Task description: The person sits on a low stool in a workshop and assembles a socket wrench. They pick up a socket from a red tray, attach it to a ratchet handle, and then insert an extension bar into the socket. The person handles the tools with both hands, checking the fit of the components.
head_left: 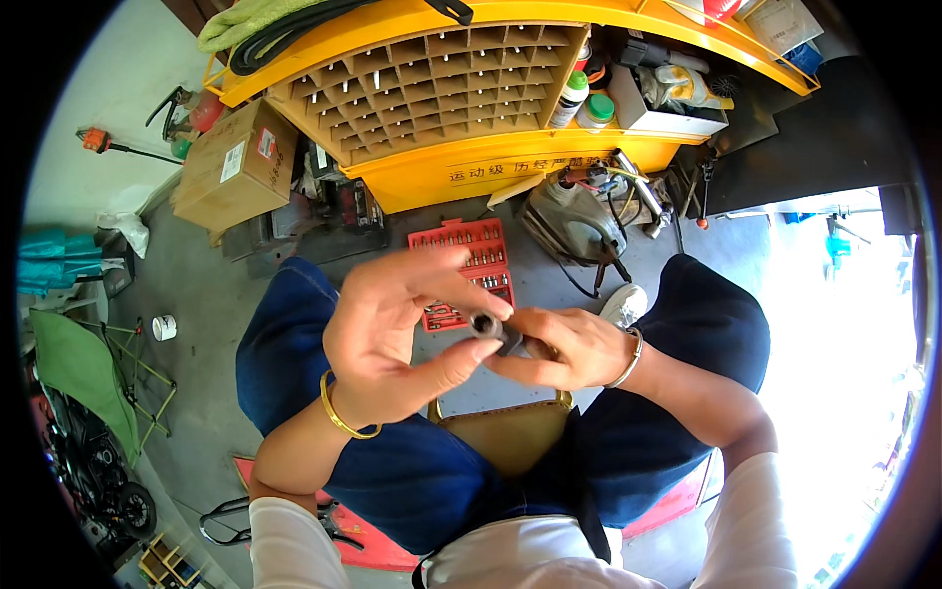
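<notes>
From where I stand, the metal tube-like part at mid-frame is half hidden: the right hand closes its fingers over the far end. The left hand pinches its open rim narrowly, thumb against forefinger, partly covering the red case above centre.

The grey floor carries an open red case of sockets, a grey container with cables about it, a small white tub and a green folding chair. On the yellow shelf stand a brown compartment rack, a green-capped bottle, a green-lidded jar and a filled white box.
</notes>
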Motion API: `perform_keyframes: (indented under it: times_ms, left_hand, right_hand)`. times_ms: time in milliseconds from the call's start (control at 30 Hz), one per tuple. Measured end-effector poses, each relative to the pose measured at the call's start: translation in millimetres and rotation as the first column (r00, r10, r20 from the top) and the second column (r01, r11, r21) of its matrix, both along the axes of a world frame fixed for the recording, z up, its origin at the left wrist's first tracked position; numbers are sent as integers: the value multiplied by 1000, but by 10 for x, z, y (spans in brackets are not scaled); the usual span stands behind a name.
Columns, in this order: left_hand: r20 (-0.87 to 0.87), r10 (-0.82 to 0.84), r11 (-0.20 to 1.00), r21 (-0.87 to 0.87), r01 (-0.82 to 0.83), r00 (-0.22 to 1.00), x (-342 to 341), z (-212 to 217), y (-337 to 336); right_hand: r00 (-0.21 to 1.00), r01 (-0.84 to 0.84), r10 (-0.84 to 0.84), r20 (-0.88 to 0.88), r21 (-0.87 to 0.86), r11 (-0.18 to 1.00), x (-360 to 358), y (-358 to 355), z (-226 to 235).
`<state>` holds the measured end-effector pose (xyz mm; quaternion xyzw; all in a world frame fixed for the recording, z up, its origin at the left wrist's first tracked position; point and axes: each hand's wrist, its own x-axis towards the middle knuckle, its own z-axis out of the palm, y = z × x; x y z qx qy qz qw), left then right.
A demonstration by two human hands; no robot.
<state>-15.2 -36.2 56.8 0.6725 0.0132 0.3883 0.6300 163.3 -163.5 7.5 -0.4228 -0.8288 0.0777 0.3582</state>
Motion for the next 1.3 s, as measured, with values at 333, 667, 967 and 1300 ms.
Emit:
perform_keyframes:
  times_ms: [333,667,967,1300]
  left_hand:
    - [34,34,940,339,-43,999,30,15,-67]
    - [-3,-6,873,488,7,1000,58,18,-72]
    - [-28,18,821,571,1,999,74,24,-129]
    - [-45,52,850,527,-20,998,76,-13,-112]
  right_hand:
    - [990,129,-127,-59,31,991,9,86,-111]
    - [999,33,-35,-25,-66,997,98,34,-114]
    - [998,50,-51,-43,-4,999,64,44,-175]
    - [993,30,-46,-105,-148,989,-31,-41,-84]
